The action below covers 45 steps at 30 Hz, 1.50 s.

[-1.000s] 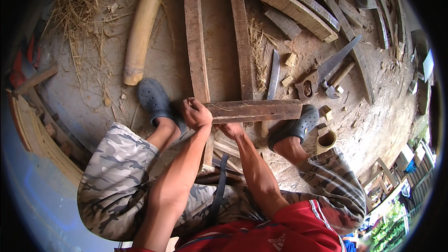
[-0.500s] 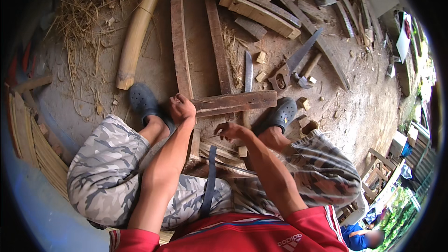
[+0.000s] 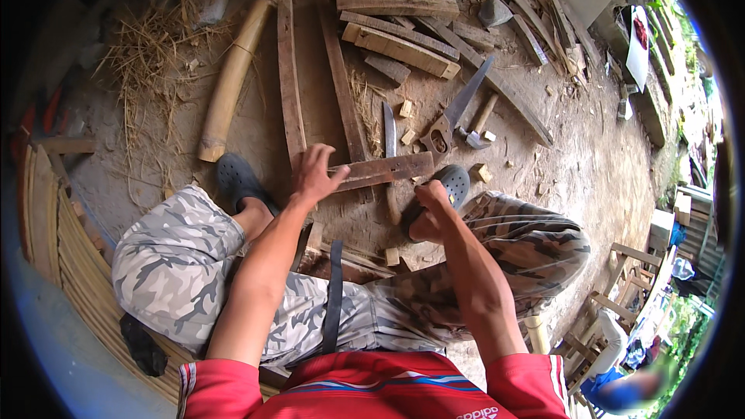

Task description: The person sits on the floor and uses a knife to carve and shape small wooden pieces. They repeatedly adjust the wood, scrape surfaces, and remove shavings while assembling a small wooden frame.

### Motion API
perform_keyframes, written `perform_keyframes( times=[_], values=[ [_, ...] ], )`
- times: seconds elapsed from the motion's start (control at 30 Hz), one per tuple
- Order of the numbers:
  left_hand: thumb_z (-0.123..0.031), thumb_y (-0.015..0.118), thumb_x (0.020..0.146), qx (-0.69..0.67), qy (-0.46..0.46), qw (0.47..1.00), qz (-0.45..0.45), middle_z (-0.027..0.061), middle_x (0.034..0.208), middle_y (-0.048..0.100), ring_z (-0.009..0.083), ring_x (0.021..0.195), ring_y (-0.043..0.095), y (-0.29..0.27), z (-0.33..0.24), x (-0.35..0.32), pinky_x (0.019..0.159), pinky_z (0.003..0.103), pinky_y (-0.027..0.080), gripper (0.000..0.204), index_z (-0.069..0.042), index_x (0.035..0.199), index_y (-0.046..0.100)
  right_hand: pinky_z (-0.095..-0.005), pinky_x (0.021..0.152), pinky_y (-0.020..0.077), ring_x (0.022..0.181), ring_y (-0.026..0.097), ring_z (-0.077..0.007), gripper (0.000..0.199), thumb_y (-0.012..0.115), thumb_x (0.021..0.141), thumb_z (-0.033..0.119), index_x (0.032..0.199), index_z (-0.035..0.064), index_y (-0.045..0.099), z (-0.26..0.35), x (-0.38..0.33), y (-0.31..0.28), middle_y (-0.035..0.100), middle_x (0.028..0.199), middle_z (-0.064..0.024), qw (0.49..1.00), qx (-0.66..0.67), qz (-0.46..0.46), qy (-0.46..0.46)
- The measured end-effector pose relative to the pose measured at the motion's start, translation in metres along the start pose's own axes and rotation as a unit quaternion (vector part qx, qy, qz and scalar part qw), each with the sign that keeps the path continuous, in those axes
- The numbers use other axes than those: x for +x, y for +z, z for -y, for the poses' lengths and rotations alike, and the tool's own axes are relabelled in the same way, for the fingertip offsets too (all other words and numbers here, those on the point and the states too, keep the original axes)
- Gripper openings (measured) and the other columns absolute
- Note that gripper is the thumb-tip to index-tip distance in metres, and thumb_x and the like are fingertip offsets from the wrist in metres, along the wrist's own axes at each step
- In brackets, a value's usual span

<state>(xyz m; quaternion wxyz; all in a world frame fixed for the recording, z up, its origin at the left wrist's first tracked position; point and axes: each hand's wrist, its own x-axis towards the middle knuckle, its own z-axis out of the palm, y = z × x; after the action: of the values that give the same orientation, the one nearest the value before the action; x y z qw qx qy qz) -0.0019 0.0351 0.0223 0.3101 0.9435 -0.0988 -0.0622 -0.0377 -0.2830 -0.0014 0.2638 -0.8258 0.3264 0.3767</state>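
I sit on the ground with my knees apart, in camouflage shorts and dark clogs. A short wooden plank [image 3: 384,169] lies crosswise between my feet. My left hand [image 3: 314,174] rests on its left end with the fingers spread. My right hand [image 3: 429,206] is curled into a fist just below the plank's right end, beside my right clog [image 3: 454,182]; I see nothing in it. A long knife [image 3: 389,130] lies blade-up beyond the plank, its handle running under it.
A hand saw [image 3: 459,109] and a hammer [image 3: 477,128] lie beyond my right foot among small wood blocks [image 3: 404,109]. Long planks [image 3: 291,85], a bamboo pole [image 3: 231,81], stacked boards [image 3: 400,40] and straw [image 3: 147,54] lie ahead. Bamboo slats [image 3: 46,217] curve at left; wooden chairs [image 3: 621,279] stand at right.
My left hand has loosened from a grip on the plank's end to spread fingers. My right hand has moved right, from under the plank toward my right clog.
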Motion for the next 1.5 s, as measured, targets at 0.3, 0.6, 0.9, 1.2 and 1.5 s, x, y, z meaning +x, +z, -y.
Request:
perform_keyframes(
  times=[0.3,0.6,0.9,1.2,1.5],
  values=[
    [-0.036,0.086,0.068,0.175,0.044,0.961,0.211,0.0128,0.129,0.052,0.0306,0.122,0.049,0.027,-0.052,0.003,0.1,0.047,0.039,0.092,-0.005,0.141,0.04,-0.0435,0.093,0.0509,0.112,0.064,-0.0411,0.044,0.06,0.078,0.024,0.104,-0.0118,0.067,-0.003,0.005,0.023,0.066,0.113,-0.0311,0.983,0.153,-0.04,0.092],
    [-0.005,0.073,0.067,0.162,0.014,0.965,0.204,0.0148,0.118,0.054,0.0351,0.113,0.054,0.042,-0.049,0.009,0.095,0.05,0.043,0.061,-0.005,0.123,0.049,-0.0422,0.082,0.0522,0.097,0.068,-0.0368,0.036,0.058,0.078,0.021,0.094,-0.0104,0.068,-0.007,-0.011,0.021,0.069,0.097,-0.026,0.996,0.076,-0.045,0.03],
    [-0.005,0.069,0.067,0.101,-0.005,0.988,0.112,0.016,0.123,0.058,0.037,0.118,0.053,-0.017,-0.031,0.014,0.102,0.046,0.039,0.063,-0.007,0.128,0.051,-0.0439,0.094,0.0517,0.113,0.063,-0.0399,0.046,0.058,0.082,0.029,0.109,-0.0078,0.067,0.019,0.001,0.028,0.065,0.115,-0.0297,0.999,0.038,-0.024,-0.013],
    [-0.005,0.071,0.069,0.097,-0.027,0.992,0.072,0.0166,0.122,0.058,0.0372,0.122,0.05,-0.042,0.009,0.014,0.112,0.047,0.03,0.062,-0.007,0.127,0.051,-0.0447,0.096,0.0503,0.11,0.063,-0.0422,0.044,0.057,0.083,0.029,0.109,-0.0055,0.068,0.043,0.013,0.057,0.066,0.113,-0.029,0.99,0.12,-0.022,-0.066],
    [-0.008,0.076,0.07,0.145,-0.086,0.982,0.087,0.0126,0.129,0.054,0.0325,0.128,0.046,-0.029,0.057,-0.02,0.119,0.049,0.021,0.07,-0.01,0.134,0.046,-0.0417,0.099,0.0484,0.116,0.06,-0.0394,0.074,0.075,0.077,0.041,0.132,-0.0024,0.054,0.035,0.03,0.086,0.06,0.125,-0.0274,0.955,0.087,-0.009,-0.282]
  ],
)
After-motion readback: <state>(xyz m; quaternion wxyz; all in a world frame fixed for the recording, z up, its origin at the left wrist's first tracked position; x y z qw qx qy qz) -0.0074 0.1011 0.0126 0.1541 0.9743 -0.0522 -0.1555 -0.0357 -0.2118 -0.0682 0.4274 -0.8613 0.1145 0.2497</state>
